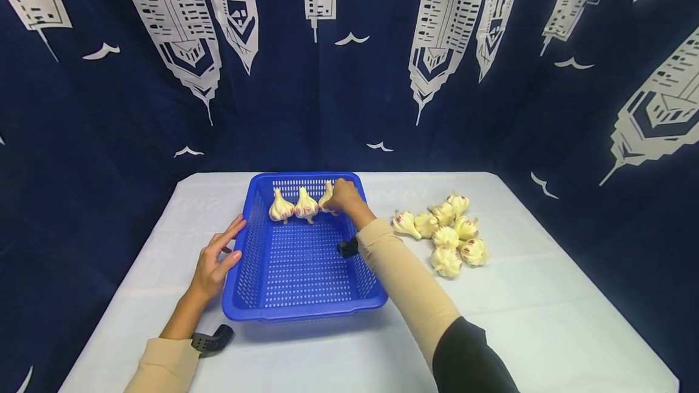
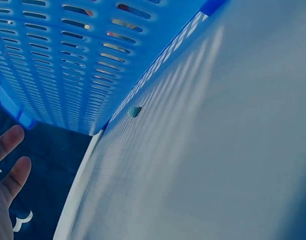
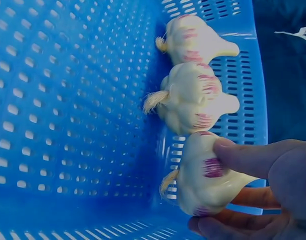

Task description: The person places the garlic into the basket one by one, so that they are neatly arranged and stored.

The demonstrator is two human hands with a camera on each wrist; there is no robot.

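Note:
A blue perforated plastic basket (image 1: 235, 296) stands on the white table. Inside, along its far wall, a garlic bulb (image 1: 281, 207) and a second garlic bulb (image 1: 306, 205) sit side by side, stems up. My right hand (image 1: 348, 200) reaches over the right rim and grips a third garlic bulb (image 3: 205, 172) between thumb and fingers, right beside the middle one. In the head view that hand partly covers the third bulb. At the left rim my left hand (image 1: 213, 262) rests with its fingers extended along the basket's outer side.
Several more garlic bulbs (image 1: 446, 238) lie in a loose group on the white table (image 1: 524, 320), right of the basket. A dark blue cloth (image 1: 327, 108) with white building prints hangs behind the table. A black wrist device (image 1: 213, 339) shows at the left sleeve.

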